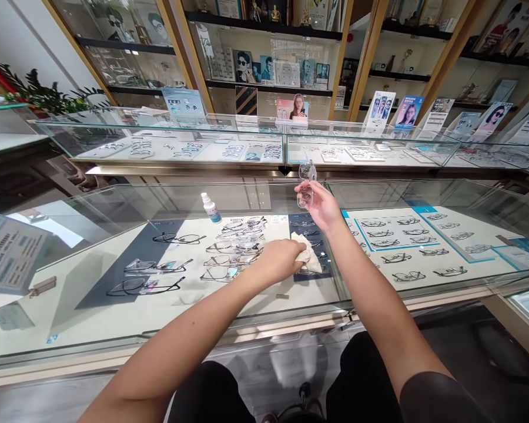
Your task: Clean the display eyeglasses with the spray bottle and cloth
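I have one view, worn on my head: it looks forward and down past my forearms (370, 288) (my knees (355, 376) show at the bottom edge), close over the glass surface (242, 311), with my left grip (280, 258) and right grip (325, 207) near the middle and the wall shelves (264, 26) farthest off.

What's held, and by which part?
Right hand holds thin clear eyeglasses around the lower lens; left hand grips a crumpled cream cloth by its left side.
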Demonstrator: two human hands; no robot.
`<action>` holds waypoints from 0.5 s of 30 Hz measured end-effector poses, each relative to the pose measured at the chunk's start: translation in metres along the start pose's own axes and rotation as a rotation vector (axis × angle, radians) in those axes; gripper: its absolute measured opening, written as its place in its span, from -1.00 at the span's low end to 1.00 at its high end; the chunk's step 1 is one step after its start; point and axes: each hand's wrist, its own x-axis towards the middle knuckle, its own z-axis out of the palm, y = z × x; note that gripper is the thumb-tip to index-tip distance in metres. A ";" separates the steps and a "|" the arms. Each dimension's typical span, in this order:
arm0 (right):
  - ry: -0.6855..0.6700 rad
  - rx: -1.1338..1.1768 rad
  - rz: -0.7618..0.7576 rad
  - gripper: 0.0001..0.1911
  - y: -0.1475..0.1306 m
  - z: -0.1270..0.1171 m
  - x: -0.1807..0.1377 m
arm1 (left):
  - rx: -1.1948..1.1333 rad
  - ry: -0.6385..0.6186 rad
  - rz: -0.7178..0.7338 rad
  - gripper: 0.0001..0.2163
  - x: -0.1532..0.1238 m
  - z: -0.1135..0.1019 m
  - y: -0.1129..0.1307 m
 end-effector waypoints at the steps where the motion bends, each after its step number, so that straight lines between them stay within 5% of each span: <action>1: 0.003 -0.002 0.000 -0.67 0.000 0.000 0.000 | -0.037 -0.012 0.001 -0.83 0.000 -0.003 -0.003; 6: -0.012 0.018 -0.002 -0.68 0.001 -0.002 0.001 | -0.212 0.088 -0.125 -0.85 0.003 -0.024 -0.020; 11: -0.034 0.055 -0.010 -0.71 0.000 -0.001 0.000 | -0.279 0.369 -0.368 -0.93 0.012 -0.031 -0.039; 15: -0.012 0.025 0.003 -0.72 -0.002 0.001 -0.001 | -0.325 0.478 -0.386 -0.66 0.018 -0.023 -0.050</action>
